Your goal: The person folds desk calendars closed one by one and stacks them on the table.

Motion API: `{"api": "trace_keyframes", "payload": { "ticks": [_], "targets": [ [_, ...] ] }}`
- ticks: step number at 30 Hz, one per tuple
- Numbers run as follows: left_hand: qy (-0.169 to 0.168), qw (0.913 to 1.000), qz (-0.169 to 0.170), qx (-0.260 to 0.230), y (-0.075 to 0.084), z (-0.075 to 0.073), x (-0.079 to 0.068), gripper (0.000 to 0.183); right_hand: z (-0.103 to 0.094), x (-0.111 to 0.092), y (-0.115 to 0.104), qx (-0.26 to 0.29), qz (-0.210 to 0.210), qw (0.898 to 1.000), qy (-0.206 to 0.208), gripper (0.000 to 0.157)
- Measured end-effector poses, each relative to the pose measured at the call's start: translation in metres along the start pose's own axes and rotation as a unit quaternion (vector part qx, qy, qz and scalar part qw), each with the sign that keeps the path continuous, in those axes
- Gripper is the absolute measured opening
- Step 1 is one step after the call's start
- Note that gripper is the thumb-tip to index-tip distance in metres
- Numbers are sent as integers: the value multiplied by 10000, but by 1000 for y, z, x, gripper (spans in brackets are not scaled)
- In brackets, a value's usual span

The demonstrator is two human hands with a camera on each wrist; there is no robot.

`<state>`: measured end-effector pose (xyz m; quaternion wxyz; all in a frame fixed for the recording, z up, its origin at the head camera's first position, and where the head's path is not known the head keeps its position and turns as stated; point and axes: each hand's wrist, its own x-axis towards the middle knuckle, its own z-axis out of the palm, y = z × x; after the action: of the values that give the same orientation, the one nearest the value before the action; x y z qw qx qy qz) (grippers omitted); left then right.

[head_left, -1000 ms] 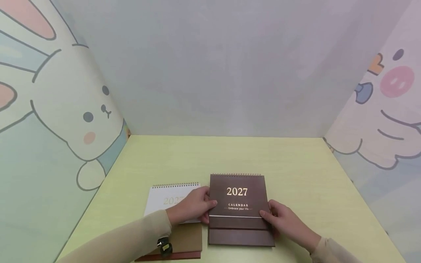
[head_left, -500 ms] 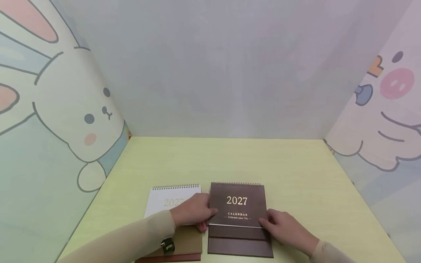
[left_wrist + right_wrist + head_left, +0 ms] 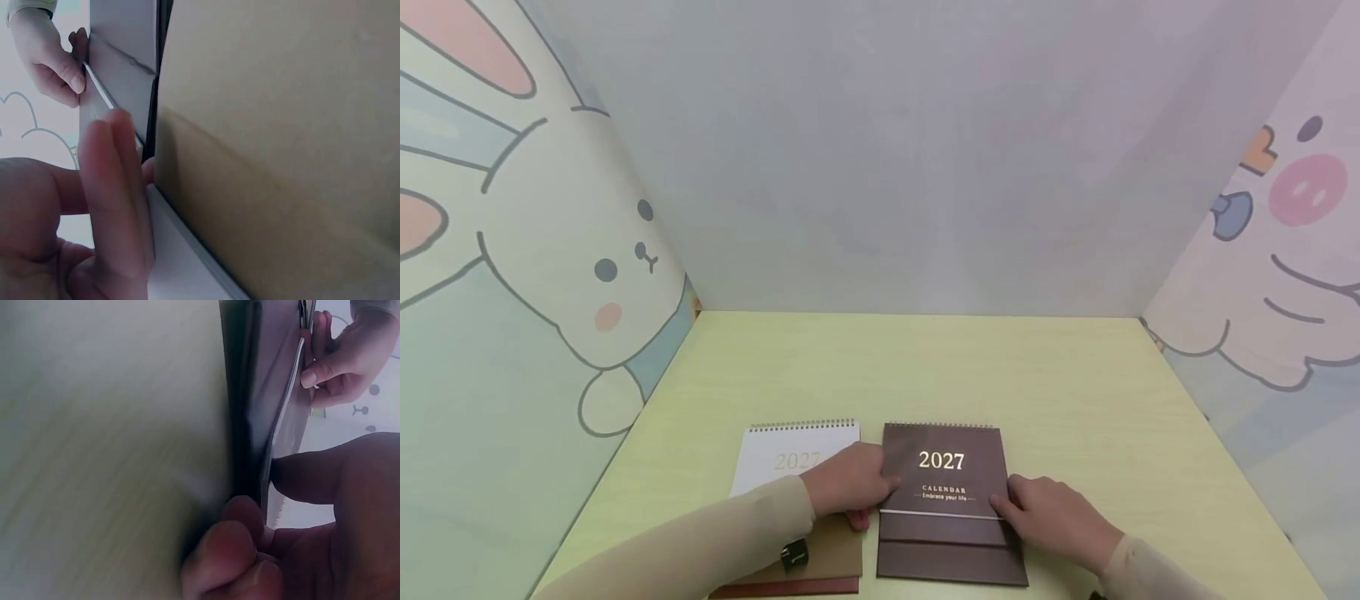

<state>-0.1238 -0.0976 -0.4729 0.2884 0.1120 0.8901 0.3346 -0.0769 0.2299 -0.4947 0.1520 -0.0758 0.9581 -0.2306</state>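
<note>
A dark brown 2027 desk calendar [image 3: 943, 475] with a spiral along its top lies in the middle of the near table. My left hand [image 3: 850, 477] holds its left edge, thumb on the cover. At the opposite edge, my right hand [image 3: 1060, 517] grips the side with the thumb on top and fingers curled beside it, as the right wrist view shows. Under my left forearm lies a white 2027 desk calendar [image 3: 760, 454], its kraft-brown lower part [image 3: 835, 550] partly covered by the sleeve. A red-brown strip [image 3: 820, 586] shows beneath that.
The pale yellow-green table [image 3: 917, 367] extends back to a plain grey wall [image 3: 910, 167]. Side panels carry cartoon drawings, a rabbit [image 3: 580, 275] on the left and a pink-nosed animal [image 3: 1300, 250] on the right. A small black object [image 3: 794, 555] hangs at the left sleeve.
The dark brown calendar has come toward me with both hands on it, and now lies level beside the white one. Its top edge is lower in the head view than before.
</note>
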Motion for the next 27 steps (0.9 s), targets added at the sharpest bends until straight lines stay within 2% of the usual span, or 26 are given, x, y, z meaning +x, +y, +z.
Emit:
{"api": "trace_keyframes", "payload": {
  "ticks": [6, 18, 24, 27],
  "targets": [
    [94, 9999, -3, 88, 2, 2, 2, 36, 0, 4, -3, -350, 73, 9994, 29, 43],
    [131, 9997, -71, 169, 6, 1, 1, 39, 0, 8, -2, -273, 72, 9996, -31, 41],
    [118, 9997, 79, 175, 10, -8, -3, 40, -3, 7, -2, -312, 30, 9995, -63, 42],
    [228, 9991, 193, 299, 15, -15, -6, 45, -5, 6, -3, -391, 63, 9992, -3, 44]
  ]
}}
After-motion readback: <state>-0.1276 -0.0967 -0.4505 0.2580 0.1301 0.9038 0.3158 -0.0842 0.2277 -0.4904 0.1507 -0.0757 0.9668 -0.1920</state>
